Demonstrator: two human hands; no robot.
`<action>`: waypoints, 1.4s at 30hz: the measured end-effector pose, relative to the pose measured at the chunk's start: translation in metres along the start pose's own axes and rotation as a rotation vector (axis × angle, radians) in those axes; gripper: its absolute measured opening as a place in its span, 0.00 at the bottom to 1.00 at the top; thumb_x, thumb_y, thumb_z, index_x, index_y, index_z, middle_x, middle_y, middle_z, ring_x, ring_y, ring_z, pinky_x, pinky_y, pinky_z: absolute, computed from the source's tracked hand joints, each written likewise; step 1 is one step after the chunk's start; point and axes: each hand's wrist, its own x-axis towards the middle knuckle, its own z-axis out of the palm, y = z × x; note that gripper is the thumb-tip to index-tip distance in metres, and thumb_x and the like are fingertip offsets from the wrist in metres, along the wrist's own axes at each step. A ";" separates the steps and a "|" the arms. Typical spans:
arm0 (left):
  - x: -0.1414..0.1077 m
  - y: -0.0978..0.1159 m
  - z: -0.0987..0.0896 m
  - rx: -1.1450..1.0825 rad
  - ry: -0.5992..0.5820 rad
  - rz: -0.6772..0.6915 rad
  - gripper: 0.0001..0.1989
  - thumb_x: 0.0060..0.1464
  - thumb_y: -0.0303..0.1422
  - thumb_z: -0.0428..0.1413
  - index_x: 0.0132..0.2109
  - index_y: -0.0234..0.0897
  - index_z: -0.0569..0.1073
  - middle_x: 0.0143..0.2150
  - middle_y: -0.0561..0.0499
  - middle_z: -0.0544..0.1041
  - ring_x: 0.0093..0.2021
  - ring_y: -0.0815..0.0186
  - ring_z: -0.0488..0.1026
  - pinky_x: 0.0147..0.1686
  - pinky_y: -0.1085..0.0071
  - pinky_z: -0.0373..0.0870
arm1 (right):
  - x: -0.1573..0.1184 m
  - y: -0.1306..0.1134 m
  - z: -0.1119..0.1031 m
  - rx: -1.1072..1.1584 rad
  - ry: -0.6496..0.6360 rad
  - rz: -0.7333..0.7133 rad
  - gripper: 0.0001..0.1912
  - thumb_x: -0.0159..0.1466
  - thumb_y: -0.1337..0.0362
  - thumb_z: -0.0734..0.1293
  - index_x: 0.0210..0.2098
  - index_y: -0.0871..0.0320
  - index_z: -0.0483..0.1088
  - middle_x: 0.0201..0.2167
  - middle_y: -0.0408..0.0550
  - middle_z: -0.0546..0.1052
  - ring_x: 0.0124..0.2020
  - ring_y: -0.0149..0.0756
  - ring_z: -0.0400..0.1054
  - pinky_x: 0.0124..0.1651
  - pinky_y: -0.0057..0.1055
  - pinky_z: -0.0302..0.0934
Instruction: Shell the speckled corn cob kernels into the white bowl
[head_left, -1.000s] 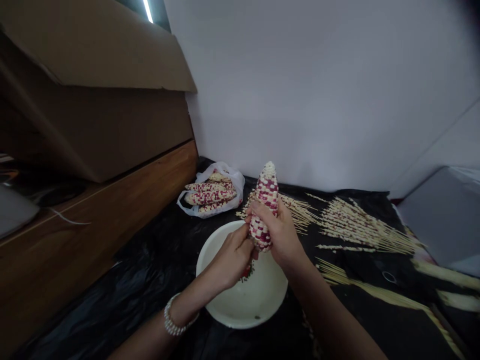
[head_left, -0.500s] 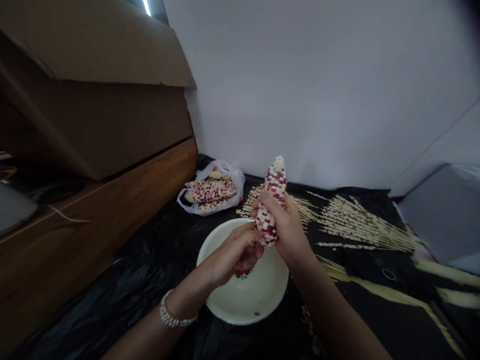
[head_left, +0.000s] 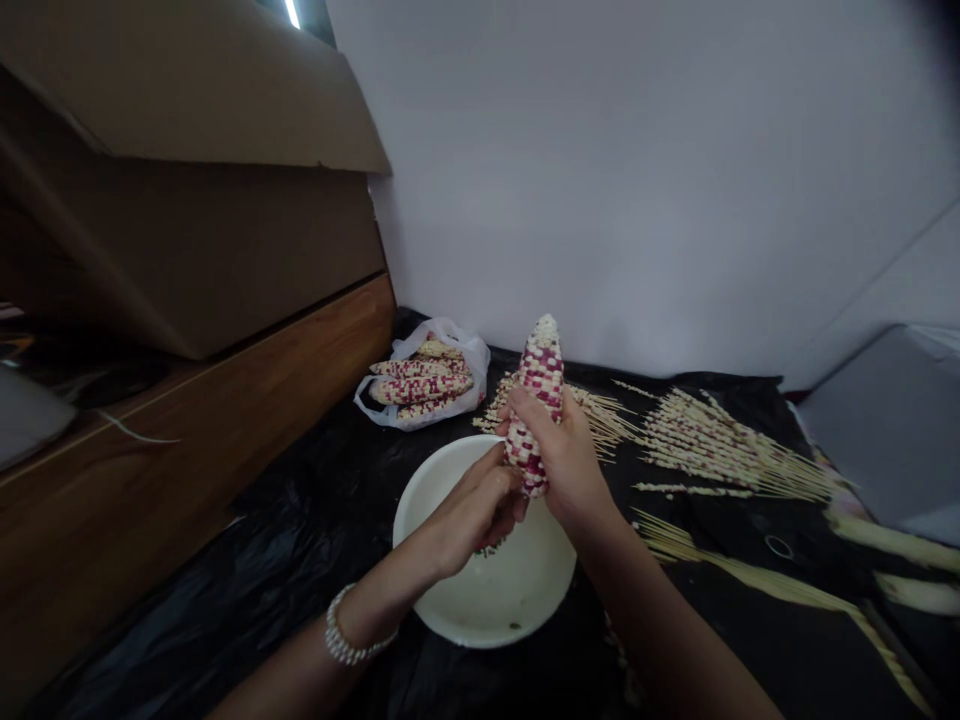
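An ear of corn (head_left: 541,375) with mixed white and dark red kernels stands nearly upright above a white basin (head_left: 517,632). My right hand (head_left: 566,455) is wrapped round its middle, thumb across the near face. At the cob's lower left side, the curled fingers of my left hand (head_left: 472,515) press against the kernels; their tips are partly hidden. A beaded bracelet (head_left: 346,635) circles my left wrist. Part of a green pattern on the basin's bottom shows below my left hand.
A plastic bag (head_left: 476,355) with several ears of corn sits behind the basin. Skewers threaded with kernels (head_left: 697,440) and bare skewers (head_left: 780,580) lie to the right on black sheeting (head_left: 300,540). A cardboard box (head_left: 247,240) stands at left, by a white wall (head_left: 600,180).
The ear of corn and my right hand have shifted slightly left, and the ear stands a little straighter. My left fingers still work at its lower end.
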 end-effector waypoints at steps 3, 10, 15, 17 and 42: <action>0.000 -0.001 0.001 0.029 0.051 0.014 0.04 0.56 0.31 0.47 0.38 0.38 0.65 0.23 0.57 0.67 0.18 0.73 0.59 0.15 0.78 0.52 | 0.000 0.001 0.001 0.026 0.003 0.003 0.23 0.53 0.48 0.76 0.39 0.54 0.69 0.30 0.42 0.76 0.25 0.31 0.69 0.27 0.29 0.64; -0.002 0.009 -0.003 -0.045 -0.088 0.006 0.09 0.63 0.40 0.49 0.40 0.38 0.64 0.26 0.57 0.67 0.17 0.76 0.55 0.16 0.78 0.49 | 0.001 -0.004 0.000 0.022 -0.012 -0.012 0.21 0.55 0.48 0.75 0.37 0.54 0.68 0.29 0.43 0.76 0.25 0.32 0.69 0.26 0.30 0.62; -0.005 0.016 0.001 -0.015 -0.087 0.038 0.18 0.62 0.49 0.53 0.39 0.38 0.64 0.26 0.57 0.67 0.18 0.77 0.56 0.16 0.79 0.50 | 0.001 -0.006 -0.001 0.018 -0.006 0.004 0.20 0.55 0.47 0.75 0.35 0.54 0.68 0.28 0.43 0.76 0.25 0.34 0.69 0.27 0.31 0.63; -0.005 0.016 0.002 -0.027 -0.101 0.027 0.17 0.62 0.49 0.53 0.39 0.38 0.64 0.27 0.57 0.68 0.17 0.77 0.56 0.15 0.79 0.50 | 0.001 -0.007 0.000 0.031 -0.002 0.016 0.20 0.55 0.47 0.75 0.34 0.54 0.68 0.27 0.43 0.75 0.25 0.34 0.69 0.27 0.31 0.63; -0.004 0.025 -0.007 -0.148 -0.156 -0.054 0.06 0.52 0.33 0.49 0.37 0.37 0.65 0.25 0.55 0.69 0.15 0.77 0.53 0.15 0.76 0.41 | 0.002 -0.005 -0.004 0.028 -0.078 0.051 0.21 0.54 0.47 0.75 0.38 0.54 0.70 0.29 0.43 0.76 0.26 0.33 0.69 0.27 0.29 0.63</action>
